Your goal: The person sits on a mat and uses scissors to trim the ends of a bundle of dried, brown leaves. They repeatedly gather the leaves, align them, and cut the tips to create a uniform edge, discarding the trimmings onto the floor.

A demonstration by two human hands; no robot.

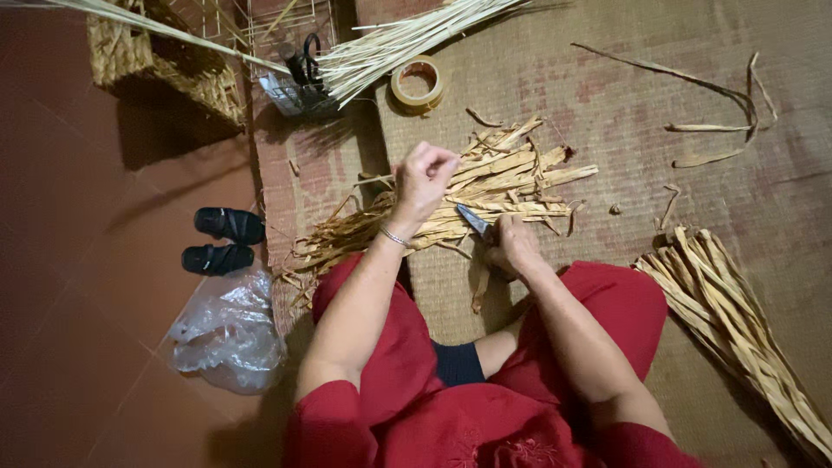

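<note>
I sit on a woven mat in red clothes. My left hand, with a thin bracelet at the wrist, is raised with fingers pinched on a thin dried plant strip above a pile of dried strips. My right hand rests low by my knee and grips a small knife whose blade points up and left toward the pile. The strip between the hands is mostly hidden.
A bundle of dried strips lies at right. A tape roll, scissors in a wire holder, long pale reeds and a woven basket sit at the back. Black sandals and a plastic bag lie on the red floor.
</note>
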